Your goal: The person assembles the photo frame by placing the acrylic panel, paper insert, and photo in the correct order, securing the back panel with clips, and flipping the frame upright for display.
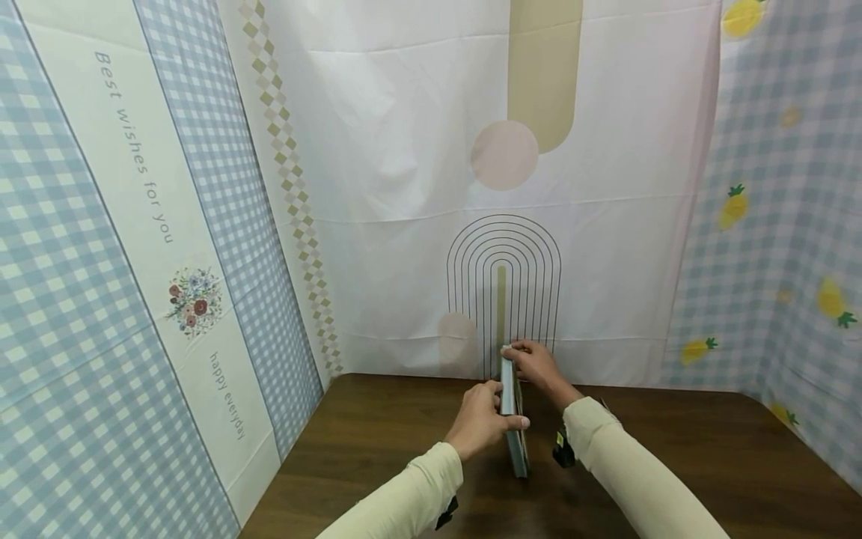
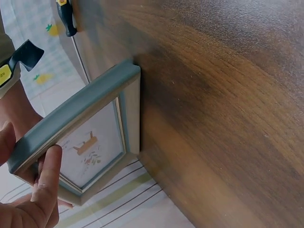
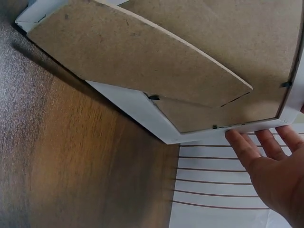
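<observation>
A picture frame stands on edge on the wooden table, turned nearly edge-on in the head view. Its front, seen from the left wrist, has a blue-green and beige border around a white print with a small drawing. On the back, the right wrist view shows a brown backing board with a stand leg and small dark tabs. My left hand grips the near part of the frame, fingers on the front and thumb across the edge. My right hand holds the far upper corner, its fingertips along the white rim.
A screwdriver with a dark handle lies on the table beyond the frame, in the left wrist view. The brown table ends at a white patterned cloth behind. Checked cloths hang at both sides.
</observation>
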`<state>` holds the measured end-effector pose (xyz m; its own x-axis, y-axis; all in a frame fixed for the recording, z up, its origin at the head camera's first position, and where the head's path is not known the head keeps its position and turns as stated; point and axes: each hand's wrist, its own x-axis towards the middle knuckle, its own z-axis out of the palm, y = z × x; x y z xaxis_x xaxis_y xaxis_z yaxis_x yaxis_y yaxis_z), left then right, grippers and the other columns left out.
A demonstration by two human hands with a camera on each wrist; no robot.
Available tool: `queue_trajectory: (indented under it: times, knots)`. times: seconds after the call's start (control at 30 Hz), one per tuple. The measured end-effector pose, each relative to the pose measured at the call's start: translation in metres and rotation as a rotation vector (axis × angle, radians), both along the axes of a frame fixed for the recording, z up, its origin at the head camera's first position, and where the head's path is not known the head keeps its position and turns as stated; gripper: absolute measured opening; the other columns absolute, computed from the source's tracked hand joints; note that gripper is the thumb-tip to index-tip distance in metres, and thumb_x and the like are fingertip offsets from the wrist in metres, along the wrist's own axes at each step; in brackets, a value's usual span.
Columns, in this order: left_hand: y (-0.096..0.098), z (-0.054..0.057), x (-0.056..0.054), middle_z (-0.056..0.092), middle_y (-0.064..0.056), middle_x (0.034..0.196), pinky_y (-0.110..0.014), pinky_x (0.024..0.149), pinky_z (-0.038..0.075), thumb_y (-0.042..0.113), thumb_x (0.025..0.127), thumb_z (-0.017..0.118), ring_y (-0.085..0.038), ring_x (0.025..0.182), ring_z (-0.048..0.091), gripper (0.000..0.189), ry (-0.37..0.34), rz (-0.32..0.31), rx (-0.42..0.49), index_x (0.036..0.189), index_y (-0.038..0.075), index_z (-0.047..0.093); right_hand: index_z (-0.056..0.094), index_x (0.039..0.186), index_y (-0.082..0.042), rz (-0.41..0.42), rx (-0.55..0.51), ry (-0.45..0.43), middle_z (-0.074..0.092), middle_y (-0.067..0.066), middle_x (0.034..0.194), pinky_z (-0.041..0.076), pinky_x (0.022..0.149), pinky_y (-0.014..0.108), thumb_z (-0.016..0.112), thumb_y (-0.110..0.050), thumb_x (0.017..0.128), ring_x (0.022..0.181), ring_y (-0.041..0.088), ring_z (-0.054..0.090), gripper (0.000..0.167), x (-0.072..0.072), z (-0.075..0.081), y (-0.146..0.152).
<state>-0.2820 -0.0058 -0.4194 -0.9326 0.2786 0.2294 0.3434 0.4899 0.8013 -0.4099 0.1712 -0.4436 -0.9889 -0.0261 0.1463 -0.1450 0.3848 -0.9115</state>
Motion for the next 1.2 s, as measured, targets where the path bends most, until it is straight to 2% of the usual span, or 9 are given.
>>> queue_trajectory:
  times: [0.2, 0.33, 0.43, 0.57, 0.67, 0.73, 0.83, 0.97, 1.2]
  knots:
    - [0.001, -0.001, 0.002, 0.073, -0.011, 0.107, -0.024, 0.069, 0.062, 0.016, 0.09, 0.098, -0.01, 0.089, 0.064, 0.063, 0.03, 0.013, -0.031, 0.142, -0.006, 0.068, 0.068, 0.14, 0.006, 0.0, -0.068, 0.0, 0.071, 0.027, 0.135, 0.073, 0.099, 0.057, 0.069, -0.034, 0.11, 0.105, 0.029, 0.074, 0.05, -0.008, -0.005, 0.004]
    - [0.002, -0.002, 0.004, 0.071, -0.01, 0.111, -0.025, 0.074, 0.062, 0.017, 0.091, 0.097, -0.012, 0.094, 0.062, 0.064, 0.048, 0.02, -0.059, 0.142, -0.006, 0.068, 0.073, 0.129, 0.003, 0.032, -0.121, 0.035, 0.074, 0.019, 0.117, 0.073, 0.077, 0.045, 0.076, -0.04, 0.105, 0.089, 0.022, 0.07, 0.049, -0.036, -0.027, 0.015]
    - [0.002, -0.003, 0.005, 0.068, -0.008, 0.11, -0.024, 0.074, 0.058, 0.019, 0.092, 0.097, -0.011, 0.094, 0.058, 0.061, 0.065, 0.019, -0.08, 0.141, -0.005, 0.069, 0.073, 0.127, 0.002, 0.032, -0.118, 0.041, 0.073, 0.017, 0.113, 0.072, 0.073, 0.043, 0.078, -0.046, 0.103, 0.087, 0.023, 0.069, 0.054, -0.044, -0.035, 0.019]
    - [0.003, -0.004, 0.007, 0.06, -0.003, 0.098, -0.022, 0.068, 0.046, 0.02, 0.093, 0.096, -0.01, 0.087, 0.05, 0.037, 0.088, -0.006, -0.103, 0.113, 0.001, 0.072, 0.072, 0.126, 0.001, 0.018, -0.066, 0.044, 0.074, 0.015, 0.109, 0.07, 0.072, 0.044, 0.079, -0.057, 0.101, 0.084, 0.024, 0.069, 0.063, -0.039, -0.033, 0.019]
    - [0.004, -0.005, 0.007, 0.055, 0.0, 0.093, -0.021, 0.065, 0.041, 0.021, 0.094, 0.094, -0.009, 0.083, 0.046, 0.032, 0.093, -0.026, -0.112, 0.097, 0.01, 0.064, 0.073, 0.12, -0.003, 0.023, -0.03, 0.068, 0.074, 0.012, 0.107, 0.061, 0.062, 0.04, 0.082, -0.066, 0.097, 0.078, 0.023, 0.067, 0.067, -0.048, -0.043, 0.022]
    - [0.005, -0.006, 0.008, 0.054, 0.001, 0.094, -0.021, 0.065, 0.042, 0.021, 0.095, 0.094, -0.008, 0.083, 0.047, 0.032, 0.102, -0.033, -0.116, 0.096, 0.011, 0.064, 0.075, 0.117, -0.006, 0.01, -0.002, 0.082, 0.075, 0.013, 0.109, 0.057, 0.058, 0.038, 0.083, -0.068, 0.095, 0.076, 0.023, 0.066, 0.067, -0.055, -0.05, 0.023]
    - [0.007, -0.006, 0.009, 0.056, 0.002, 0.095, -0.02, 0.065, 0.045, 0.021, 0.095, 0.094, -0.006, 0.083, 0.047, 0.03, 0.116, -0.035, -0.125, 0.099, 0.012, 0.066, 0.076, 0.121, -0.005, -0.001, 0.017, 0.07, 0.075, 0.017, 0.127, 0.057, 0.064, 0.039, 0.083, -0.071, 0.093, 0.085, 0.025, 0.066, 0.072, -0.061, -0.054, 0.025]
    - [0.01, -0.007, 0.01, 0.056, 0.001, 0.094, -0.019, 0.065, 0.046, 0.019, 0.095, 0.094, -0.006, 0.082, 0.048, 0.029, 0.142, -0.045, -0.149, 0.098, 0.011, 0.066, 0.08, 0.123, -0.01, -0.072, 0.075, 0.05, 0.077, 0.013, 0.135, 0.062, 0.075, 0.034, 0.083, -0.071, 0.092, 0.1, 0.021, 0.07, 0.068, -0.072, -0.062, 0.028]
    - [0.016, -0.011, 0.013, 0.063, -0.003, 0.101, -0.018, 0.067, 0.05, 0.019, 0.094, 0.095, -0.007, 0.083, 0.054, 0.036, 0.206, -0.033, -0.237, 0.119, 0.004, 0.073, 0.086, 0.12, -0.014, -0.091, 0.078, 0.034, 0.081, 0.011, 0.132, 0.066, 0.081, 0.033, 0.087, -0.062, 0.091, 0.11, 0.026, 0.075, 0.056, -0.096, -0.077, 0.038]
